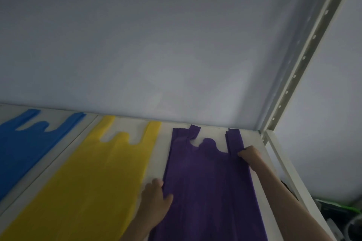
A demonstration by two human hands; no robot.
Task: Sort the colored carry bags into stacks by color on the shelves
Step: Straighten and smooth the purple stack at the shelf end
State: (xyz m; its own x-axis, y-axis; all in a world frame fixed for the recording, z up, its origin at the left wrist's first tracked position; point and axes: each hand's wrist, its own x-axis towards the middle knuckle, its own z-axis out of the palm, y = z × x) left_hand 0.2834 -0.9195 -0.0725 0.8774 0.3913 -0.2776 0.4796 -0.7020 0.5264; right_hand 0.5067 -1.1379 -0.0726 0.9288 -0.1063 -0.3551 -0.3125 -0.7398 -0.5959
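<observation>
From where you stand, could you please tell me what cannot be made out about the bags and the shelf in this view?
- Blue bags: cut off by the left edge of the head view.
- Yellow bags and purple bags: lower ends run off the bottom edge; how many lie in each stack is unreadable in dim, soft focus.
- Left hand and right hand: rest on the purple edges; any grip is unclear.
- Clutter beyond the shelf: too dark.

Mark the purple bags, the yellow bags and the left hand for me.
purple bags [209, 182], head view, middle of the top bag's body
yellow bags [94, 172], head view, middle of the body
left hand [154, 199], head view, back of the hand
</observation>
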